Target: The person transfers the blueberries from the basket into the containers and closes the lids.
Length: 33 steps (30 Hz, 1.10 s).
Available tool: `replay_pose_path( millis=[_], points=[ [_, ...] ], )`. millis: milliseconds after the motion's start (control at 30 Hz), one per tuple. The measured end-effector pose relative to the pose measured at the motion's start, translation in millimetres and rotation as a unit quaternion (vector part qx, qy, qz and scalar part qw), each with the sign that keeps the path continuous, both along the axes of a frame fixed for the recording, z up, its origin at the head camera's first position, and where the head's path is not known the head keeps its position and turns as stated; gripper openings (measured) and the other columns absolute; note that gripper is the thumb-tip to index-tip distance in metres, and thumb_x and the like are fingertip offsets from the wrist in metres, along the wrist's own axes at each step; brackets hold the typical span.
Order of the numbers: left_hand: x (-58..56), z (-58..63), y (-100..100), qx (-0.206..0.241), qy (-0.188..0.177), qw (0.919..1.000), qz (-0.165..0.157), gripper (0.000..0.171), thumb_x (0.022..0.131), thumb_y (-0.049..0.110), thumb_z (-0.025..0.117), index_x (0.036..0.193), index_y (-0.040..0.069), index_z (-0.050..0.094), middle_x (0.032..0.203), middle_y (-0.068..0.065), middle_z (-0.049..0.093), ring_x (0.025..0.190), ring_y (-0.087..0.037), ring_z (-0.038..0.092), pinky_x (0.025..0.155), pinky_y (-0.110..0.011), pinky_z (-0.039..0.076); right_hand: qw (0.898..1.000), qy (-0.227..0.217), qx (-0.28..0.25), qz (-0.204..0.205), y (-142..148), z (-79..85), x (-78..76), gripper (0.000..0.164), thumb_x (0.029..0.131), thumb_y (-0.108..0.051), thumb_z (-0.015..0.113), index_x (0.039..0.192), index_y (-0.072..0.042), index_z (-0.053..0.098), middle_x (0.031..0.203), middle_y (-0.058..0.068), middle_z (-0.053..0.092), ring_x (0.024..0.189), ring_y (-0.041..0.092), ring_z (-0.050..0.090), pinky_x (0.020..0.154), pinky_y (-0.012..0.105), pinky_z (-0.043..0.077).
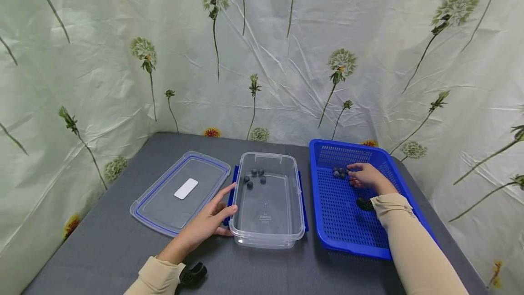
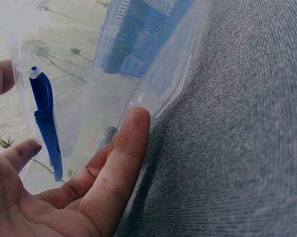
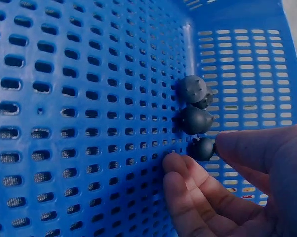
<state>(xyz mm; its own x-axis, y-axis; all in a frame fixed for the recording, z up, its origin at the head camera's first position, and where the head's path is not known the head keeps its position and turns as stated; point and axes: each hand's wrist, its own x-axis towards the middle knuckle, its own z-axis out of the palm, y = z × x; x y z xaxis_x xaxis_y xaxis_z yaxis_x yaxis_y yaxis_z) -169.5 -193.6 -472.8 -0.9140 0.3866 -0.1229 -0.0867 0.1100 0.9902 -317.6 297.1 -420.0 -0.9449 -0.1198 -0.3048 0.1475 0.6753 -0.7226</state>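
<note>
In the head view my left hand (image 1: 209, 217) rests against the left side of a clear plastic container (image 1: 268, 238), fingers spread along its rim and wall. A blue side latch (image 2: 46, 123) hangs among those fingers in the left wrist view. Several blueberries (image 1: 250, 185) lie inside the container near its far left corner. My right hand (image 1: 366, 177) reaches down into a blue perforated basket (image 1: 352, 247). Its thumb and fingertips pinch a blueberry (image 3: 203, 149), beside several more blueberries (image 3: 195, 121) at the basket's wall.
A clear lid (image 1: 163, 211) with a blue seal lies flat left of the container, a white rectangular label (image 1: 186, 188) on it. Grey cloth (image 1: 102, 245) covers the table. Behind hangs a pale curtain (image 1: 286, 81) printed with flowers.
</note>
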Motion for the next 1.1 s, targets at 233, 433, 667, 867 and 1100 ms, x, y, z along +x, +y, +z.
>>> replay_pose_path(
  millis=[233,433,667,867,1100],
  points=[
    [0.2,0.3,-0.9,-0.002,-0.003,1.0000,0.001,0.074,0.112,0.035,0.060,0.172,0.035,0.017,0.144,-0.034,0.050,0.109,-0.029,0.069,0.085,-0.046,0.068,1.000,0.012,0.023,-0.018,-5.4,-2.7,-0.9,0.044,0.110,-0.003,0.051,0.147,0.020,0.045,0.089,0.013,0.071,0.072,0.010,0.067,0.063,0.021,0.057],
    [-0.1,0.1,-0.9,-0.003,-0.005,1.0000,0.005,0.074,0.111,0.035,0.060,0.172,0.036,0.018,0.143,-0.033,0.051,0.108,-0.028,0.069,0.085,-0.046,0.068,0.999,0.010,0.028,-0.027,-8.7,-1.3,0.3,0.039,0.110,-0.003,0.052,0.141,0.020,0.049,0.092,0.016,0.072,0.073,0.009,0.067,0.063,0.020,0.057],
    [0.0,0.0,-1.5,-0.009,-0.004,0.9999,0.009,0.074,0.111,0.036,0.061,0.172,0.036,0.018,0.143,-0.032,0.052,0.106,-0.028,0.070,0.084,-0.046,0.068,0.999,0.010,0.042,-0.020,-10.5,0.3,0.1,0.034,0.110,-0.005,0.053,0.132,0.020,0.056,0.087,0.009,0.071,0.069,0.005,0.066,0.064,0.019,0.057],
    [-0.1,0.5,-2.4,-0.008,-0.001,1.0000,0.006,0.074,0.111,0.036,0.061,0.172,0.036,0.018,0.142,-0.032,0.052,0.106,-0.028,0.069,0.084,-0.046,0.068,0.998,0.025,0.046,-0.022,-7.9,-0.6,-0.4,0.032,0.109,-0.005,0.055,0.130,0.019,0.059,0.089,0.012,0.074,0.070,0.004,0.068,0.065,0.019,0.060],
    [0.5,0.6,-2.4,-0.001,-0.004,1.0000,0.003,0.074,0.111,0.036,0.061,0.172,0.035,0.018,0.140,-0.032,0.053,0.106,-0.028,0.070,0.084,-0.046,0.068,0.999,0.025,0.041,-0.009,-3.6,3.5,1.0,0.031,0.110,-0.004,0.053,0.127,0.020,0.061,0.095,0.016,0.075,0.074,0.007,0.070,0.068,0.023,0.061]
  ],
)
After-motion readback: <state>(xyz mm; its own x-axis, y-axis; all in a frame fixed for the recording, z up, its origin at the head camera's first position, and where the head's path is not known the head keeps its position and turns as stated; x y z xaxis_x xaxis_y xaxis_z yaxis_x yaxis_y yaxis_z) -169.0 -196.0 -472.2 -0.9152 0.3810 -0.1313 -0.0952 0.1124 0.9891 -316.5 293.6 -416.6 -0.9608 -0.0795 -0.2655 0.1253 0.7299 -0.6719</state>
